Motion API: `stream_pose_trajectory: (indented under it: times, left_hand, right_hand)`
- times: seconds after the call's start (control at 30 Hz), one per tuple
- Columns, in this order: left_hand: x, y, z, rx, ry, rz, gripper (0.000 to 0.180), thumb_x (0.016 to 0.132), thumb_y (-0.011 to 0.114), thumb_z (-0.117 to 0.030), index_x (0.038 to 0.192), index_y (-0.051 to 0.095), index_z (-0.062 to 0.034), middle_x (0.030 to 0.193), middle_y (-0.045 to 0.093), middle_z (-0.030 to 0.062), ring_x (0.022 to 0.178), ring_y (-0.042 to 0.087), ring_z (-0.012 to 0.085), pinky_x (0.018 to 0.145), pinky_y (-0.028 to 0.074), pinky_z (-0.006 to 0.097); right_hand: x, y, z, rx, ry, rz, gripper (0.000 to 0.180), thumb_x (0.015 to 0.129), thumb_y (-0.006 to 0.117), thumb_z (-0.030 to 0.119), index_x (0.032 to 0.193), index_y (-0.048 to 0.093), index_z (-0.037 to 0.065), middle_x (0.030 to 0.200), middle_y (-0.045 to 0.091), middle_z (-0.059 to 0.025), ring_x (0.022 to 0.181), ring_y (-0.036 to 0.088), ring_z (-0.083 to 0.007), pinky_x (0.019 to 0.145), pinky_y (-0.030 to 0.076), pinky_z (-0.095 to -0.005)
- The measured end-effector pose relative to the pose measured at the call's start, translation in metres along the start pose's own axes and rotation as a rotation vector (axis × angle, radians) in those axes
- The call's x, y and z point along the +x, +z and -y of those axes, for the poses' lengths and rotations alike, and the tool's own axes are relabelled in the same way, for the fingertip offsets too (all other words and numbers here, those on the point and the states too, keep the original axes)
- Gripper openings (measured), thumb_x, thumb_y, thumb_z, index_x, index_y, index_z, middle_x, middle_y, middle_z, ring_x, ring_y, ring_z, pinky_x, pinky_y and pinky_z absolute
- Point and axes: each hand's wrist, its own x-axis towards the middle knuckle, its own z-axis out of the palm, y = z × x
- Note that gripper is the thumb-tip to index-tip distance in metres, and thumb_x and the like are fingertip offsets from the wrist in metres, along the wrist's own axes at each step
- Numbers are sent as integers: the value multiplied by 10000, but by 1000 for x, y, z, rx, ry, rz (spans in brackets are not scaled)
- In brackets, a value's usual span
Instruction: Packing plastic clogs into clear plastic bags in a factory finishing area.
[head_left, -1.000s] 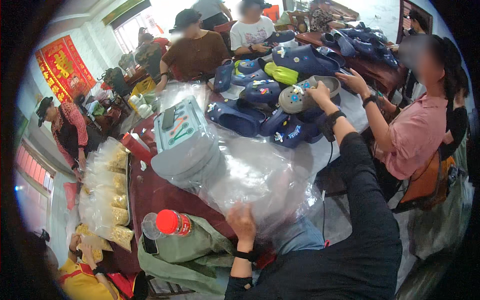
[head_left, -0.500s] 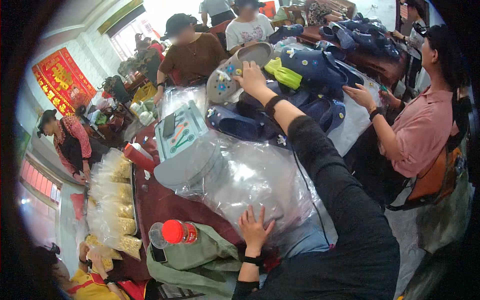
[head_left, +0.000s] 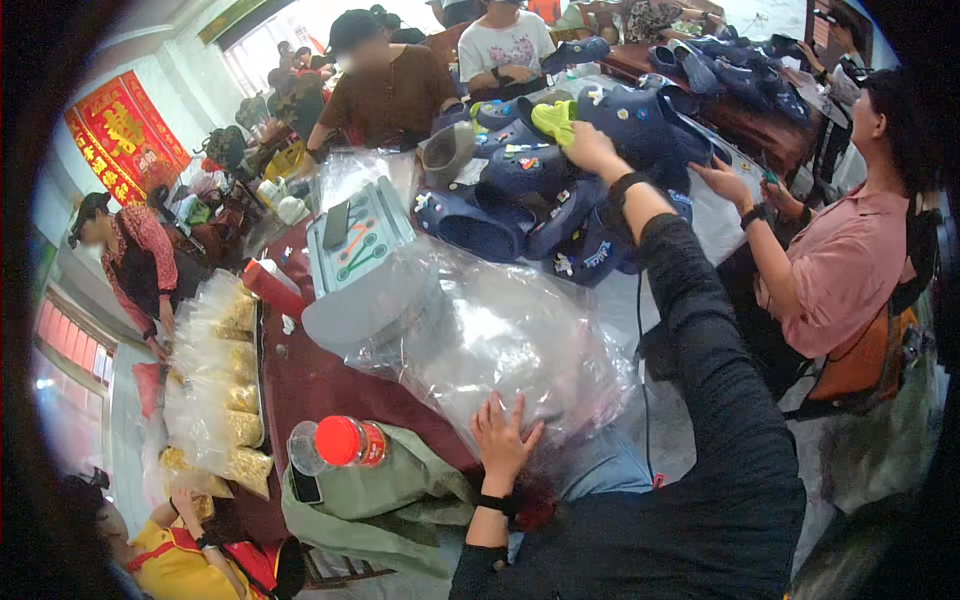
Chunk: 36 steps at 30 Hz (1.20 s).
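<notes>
My right arm stretches across the table to the pile of clogs. There my right hand (head_left: 592, 148) has its fingers closed at the edge of a lime-green clog (head_left: 552, 121). Around it lie several navy clogs (head_left: 530, 170) dotted with small colourful charms. A grey clog (head_left: 447, 153) rests at the left end of the pile. Nearer to me, my left hand (head_left: 503, 440) lies with fingers spread on a large clear plastic bag (head_left: 500, 350) and holds nothing.
Left of the bag stand a grey tray (head_left: 355, 245), a red bottle (head_left: 272, 285) and a red-lidded jar (head_left: 340, 442). Filled clear bags (head_left: 240, 400) line the left edge. A seated person in pink (head_left: 835, 250) works at the right; others sit across the table.
The grey clog has left my right hand and lies on the pile. My right hand has moved right to the lime-green clog. My left hand stays on the plastic bag.
</notes>
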Motion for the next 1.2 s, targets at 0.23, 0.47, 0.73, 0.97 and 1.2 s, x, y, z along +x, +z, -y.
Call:
stream_pose_trajectory:
  times: [0.23, 0.47, 0.73, 0.97, 1.2]
  left_hand:
    - [5, -3, -4, -20, 3, 8, 580, 784, 610, -493, 1269, 531, -185, 1313, 423, 195, 1160, 389, 371, 999, 273, 509]
    - [9, -4, -10, -58, 7, 34, 606, 793, 607, -481, 1291, 505, -151, 1330, 414, 192, 1209, 367, 367, 1018, 249, 505]
    - [6, -6, 0, -163, -66, 57, 653, 768, 653, -336, 1277, 462, 24, 1292, 469, 183, 1187, 401, 344, 1006, 287, 463]
    - [11, -4, 9, -255, -29, -54, 614, 666, 546, 18, 1272, 452, 43, 1246, 506, 190, 1050, 493, 338, 907, 400, 420]
    - [18, -18, 4, -231, -114, -106, 541, 678, 509, 15, 1211, 559, -66, 1207, 537, 149, 1034, 505, 313, 891, 385, 409]
  right_hand:
    - [-20, -47, -94, 62, -40, 181, 365, 740, 654, 283, 931, 659, -28, 853, 666, -192, 777, 650, -315, 710, 500, -390]
    - [-93, -40, -137, 260, -29, 439, 589, 816, 553, 572, 908, 687, 6, 952, 672, -152, 965, 612, -295, 952, 366, -451]
    - [-179, -38, -67, -103, -232, 422, 292, 667, 699, 186, 897, 588, 43, 896, 645, -131, 930, 593, -345, 769, 473, -405]
    - [-262, -113, -7, 93, -212, -122, 226, 775, 659, 152, 877, 499, 30, 764, 589, -169, 723, 580, -381, 602, 444, -427]
    - [-322, -189, 1, 1321, 496, 591, 179, 877, 603, 138, 977, 570, -6, 873, 611, -8, 745, 573, -78, 693, 481, -242]
